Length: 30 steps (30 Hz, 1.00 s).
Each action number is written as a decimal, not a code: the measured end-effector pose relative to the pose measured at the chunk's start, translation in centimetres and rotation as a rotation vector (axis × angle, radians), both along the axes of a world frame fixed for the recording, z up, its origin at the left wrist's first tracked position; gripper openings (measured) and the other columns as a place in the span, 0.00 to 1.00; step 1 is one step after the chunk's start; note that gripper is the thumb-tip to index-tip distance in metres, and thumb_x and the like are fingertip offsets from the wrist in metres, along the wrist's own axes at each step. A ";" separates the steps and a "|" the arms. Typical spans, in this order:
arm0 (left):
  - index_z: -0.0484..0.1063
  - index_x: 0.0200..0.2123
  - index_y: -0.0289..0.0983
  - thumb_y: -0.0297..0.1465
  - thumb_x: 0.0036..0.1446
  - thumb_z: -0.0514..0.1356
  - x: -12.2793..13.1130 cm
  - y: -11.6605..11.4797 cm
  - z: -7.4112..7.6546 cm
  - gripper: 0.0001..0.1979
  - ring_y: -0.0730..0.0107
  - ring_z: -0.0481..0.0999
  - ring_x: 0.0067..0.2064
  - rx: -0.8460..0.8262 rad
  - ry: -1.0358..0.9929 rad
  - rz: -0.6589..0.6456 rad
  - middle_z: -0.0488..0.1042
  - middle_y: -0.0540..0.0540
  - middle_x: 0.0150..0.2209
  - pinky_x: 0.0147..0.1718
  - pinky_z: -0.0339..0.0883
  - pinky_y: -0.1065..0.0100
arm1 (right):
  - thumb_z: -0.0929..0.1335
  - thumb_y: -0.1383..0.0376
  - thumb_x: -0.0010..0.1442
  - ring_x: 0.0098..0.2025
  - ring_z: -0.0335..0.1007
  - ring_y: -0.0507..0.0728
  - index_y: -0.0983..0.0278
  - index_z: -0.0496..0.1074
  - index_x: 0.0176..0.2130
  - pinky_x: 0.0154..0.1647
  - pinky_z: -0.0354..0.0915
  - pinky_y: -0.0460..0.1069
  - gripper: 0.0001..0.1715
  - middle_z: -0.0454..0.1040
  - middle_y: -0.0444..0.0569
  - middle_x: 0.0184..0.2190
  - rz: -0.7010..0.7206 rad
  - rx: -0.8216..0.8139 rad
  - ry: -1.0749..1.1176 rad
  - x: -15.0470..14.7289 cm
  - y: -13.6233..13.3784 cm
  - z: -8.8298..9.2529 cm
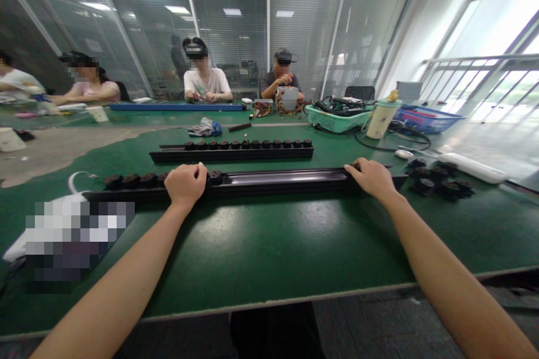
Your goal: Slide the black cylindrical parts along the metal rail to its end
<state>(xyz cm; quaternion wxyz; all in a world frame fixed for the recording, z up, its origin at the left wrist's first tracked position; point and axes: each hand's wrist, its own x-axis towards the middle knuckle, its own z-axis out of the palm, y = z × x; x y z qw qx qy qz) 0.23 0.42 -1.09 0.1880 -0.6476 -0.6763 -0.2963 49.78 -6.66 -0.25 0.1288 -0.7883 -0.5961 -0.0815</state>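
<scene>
A long black rail lies across the green table in front of me, with several round black parts seated along its left stretch. My left hand is curled closed over the rail among those parts, near one black part just to its right. My right hand rests on the rail's right end, fingers bent down over its far edge. A second black rail filled with round parts lies parallel behind it.
Loose black round parts are heaped to the right, beside a white tube. A green basket, a cream cup and a blue tray stand farther back. Several people sit across the table. The table's front edge runs close to me.
</scene>
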 end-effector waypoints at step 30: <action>0.84 0.38 0.37 0.42 0.69 0.43 0.0 0.1 0.0 0.30 0.56 0.75 0.37 0.005 0.029 0.013 0.80 0.38 0.36 0.33 0.56 0.61 | 0.59 0.49 0.71 0.49 0.77 0.67 0.66 0.78 0.49 0.47 0.65 0.55 0.29 0.81 0.63 0.46 -0.061 -0.004 -0.009 0.7 0.1 -0.2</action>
